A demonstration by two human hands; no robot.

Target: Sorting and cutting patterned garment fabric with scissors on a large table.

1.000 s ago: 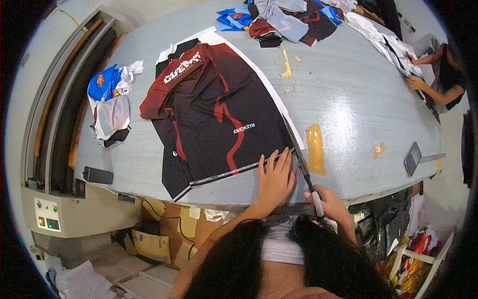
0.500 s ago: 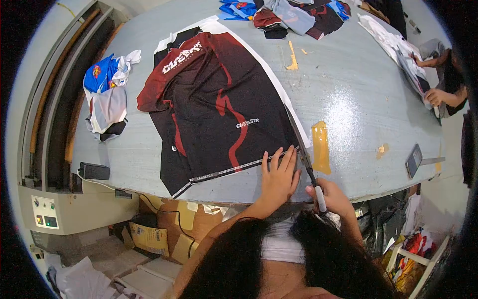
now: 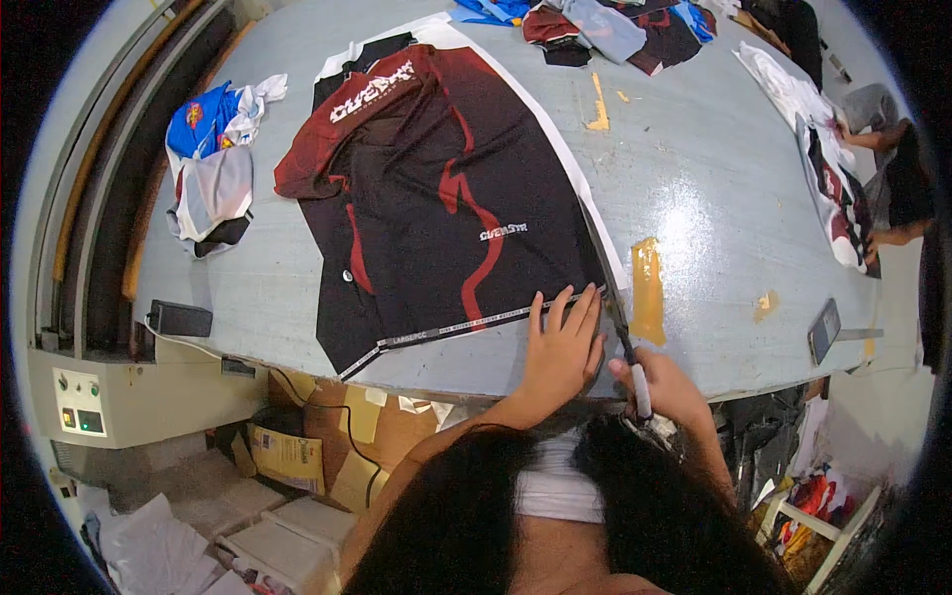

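Observation:
A black and dark-red printed fabric panel (image 3: 426, 218) lies on the table, with white material (image 3: 555, 134) showing along its right edge. My left hand (image 3: 560, 342) rests flat on the panel's lower right corner, fingers stretched over the printed hem strip. Just beside it, my right hand (image 3: 672, 392) grips a pair of scissors (image 3: 625, 332) by pale handles. The dark blades point away from me along the panel's right edge; how far apart they are is hard to make out.
Bundles of blue, grey and white fabric (image 3: 213, 164) lie at the left. More fabric pieces (image 3: 595, 30) sit at the far edge. A phone (image 3: 824, 329) leans near the right edge, and a black box (image 3: 180, 318) stands front left. Another person (image 3: 897, 178) handles white fabric (image 3: 793, 89) at the right.
My hands and the scissors keep nearly the same place at the panel's corner, while the whole view has shifted slightly. At the right, the other person's hands and fabric have moved.

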